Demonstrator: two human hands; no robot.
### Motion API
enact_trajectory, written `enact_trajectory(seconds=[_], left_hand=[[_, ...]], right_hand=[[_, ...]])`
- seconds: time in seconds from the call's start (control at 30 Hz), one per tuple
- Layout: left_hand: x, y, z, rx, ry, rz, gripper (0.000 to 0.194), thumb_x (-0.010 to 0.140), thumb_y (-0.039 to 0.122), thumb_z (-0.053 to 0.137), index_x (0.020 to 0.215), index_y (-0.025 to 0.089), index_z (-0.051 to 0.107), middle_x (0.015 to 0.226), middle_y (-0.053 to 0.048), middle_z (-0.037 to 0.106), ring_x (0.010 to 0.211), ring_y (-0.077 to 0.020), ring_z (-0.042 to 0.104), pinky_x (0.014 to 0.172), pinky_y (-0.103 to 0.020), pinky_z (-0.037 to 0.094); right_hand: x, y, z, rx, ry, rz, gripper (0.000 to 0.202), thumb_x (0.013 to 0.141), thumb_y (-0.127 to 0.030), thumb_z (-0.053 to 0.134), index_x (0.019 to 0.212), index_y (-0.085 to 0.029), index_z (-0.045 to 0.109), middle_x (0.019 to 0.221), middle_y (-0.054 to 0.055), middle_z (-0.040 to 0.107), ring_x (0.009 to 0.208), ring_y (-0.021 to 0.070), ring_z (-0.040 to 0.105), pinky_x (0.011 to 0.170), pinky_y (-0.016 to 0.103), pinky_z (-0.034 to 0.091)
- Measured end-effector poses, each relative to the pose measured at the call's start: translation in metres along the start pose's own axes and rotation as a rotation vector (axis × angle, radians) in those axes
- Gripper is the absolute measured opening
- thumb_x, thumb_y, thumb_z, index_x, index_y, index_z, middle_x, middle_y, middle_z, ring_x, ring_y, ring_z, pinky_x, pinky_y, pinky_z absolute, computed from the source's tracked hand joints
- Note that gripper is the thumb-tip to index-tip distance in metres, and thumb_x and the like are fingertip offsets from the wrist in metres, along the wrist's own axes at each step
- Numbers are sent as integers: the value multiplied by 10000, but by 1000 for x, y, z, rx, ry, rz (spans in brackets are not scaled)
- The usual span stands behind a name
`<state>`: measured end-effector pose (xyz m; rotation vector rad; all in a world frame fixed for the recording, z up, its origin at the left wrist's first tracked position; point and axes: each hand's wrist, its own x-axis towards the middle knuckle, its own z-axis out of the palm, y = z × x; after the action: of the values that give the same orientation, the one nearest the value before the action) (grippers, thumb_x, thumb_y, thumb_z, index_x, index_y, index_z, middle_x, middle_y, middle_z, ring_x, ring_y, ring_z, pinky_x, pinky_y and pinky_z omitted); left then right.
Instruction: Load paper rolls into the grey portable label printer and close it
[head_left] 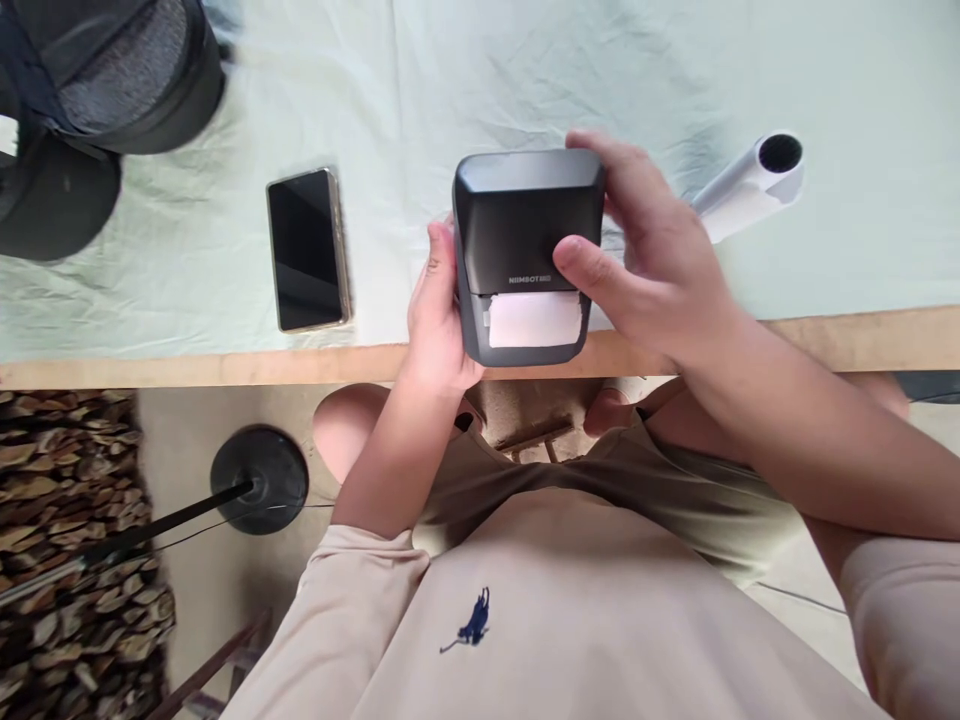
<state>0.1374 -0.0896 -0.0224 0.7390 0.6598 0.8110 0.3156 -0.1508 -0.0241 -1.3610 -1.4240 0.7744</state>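
Black printer (525, 230) held over near edge of tabletop (390, 120). Left hand (439, 325) grips left side, seemingly bearing weight; right hand (667, 245) clasps right, thumb on top (likely steadying). White paper (534, 320) at near end. Phone (306, 250) left, apart, perhaps for room.

Two bare hands face each other at the table's (150, 374) near edge.
The left hand (439, 325) is cupped, thumb (442, 262) pointing away from the body; the right hand (671, 270) spreads its thumb from bent fingers (616, 158), forearm (810, 430) slanting across that edge.
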Motion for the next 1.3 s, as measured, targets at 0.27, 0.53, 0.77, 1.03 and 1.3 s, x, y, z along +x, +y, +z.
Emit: enact_trajectory(seconds=[0.27,0.53,0.77,1.03,1.3], left_hand=[[-7,4,6,-74,55,-39,383,1172,514,492,1139,225,741,1374,-51,823,1658,-304,513,1368,-470,471],[-5,4,5,-42,-6,-53,567,1159,631,359,1099,232,758,1405,-95,807,1714,-337,426,1355,-547,473],[-7,-7,-6,18,-48,-13,356,1090,569,611,1163,254,758,1407,-83,797,1690,-356,469,1313,-571,513],[-11,-3,-1,127,-45,2,301,930,551,824,1113,321,759,1285,-50,835,1655,-382,519,1295,-491,550],[-8,-4,0,28,41,-48,336,1047,551,665,1164,251,761,1343,-93,820,1625,-342,564,1258,-473,568]], right_hand=[[0,-8,-10,124,-117,46,826,831,-528,934,1571,-437,579,1647,13,615,1535,344,615,1364,501,505],[5,-55,-24,-180,215,29,449,938,-669,849,956,-322,565,834,-7,546,819,220,700,671,404,564],[11,-58,-20,-296,82,-79,300,1015,-304,715,839,-284,472,1066,30,743,994,251,756,667,412,546],[12,-49,-13,-767,-189,100,170,928,-456,700,1055,-353,654,782,60,595,690,291,521,675,466,486],[-2,-69,-31,-411,10,64,322,809,-167,796,1037,-374,701,1077,-20,798,662,209,646,870,505,626]])
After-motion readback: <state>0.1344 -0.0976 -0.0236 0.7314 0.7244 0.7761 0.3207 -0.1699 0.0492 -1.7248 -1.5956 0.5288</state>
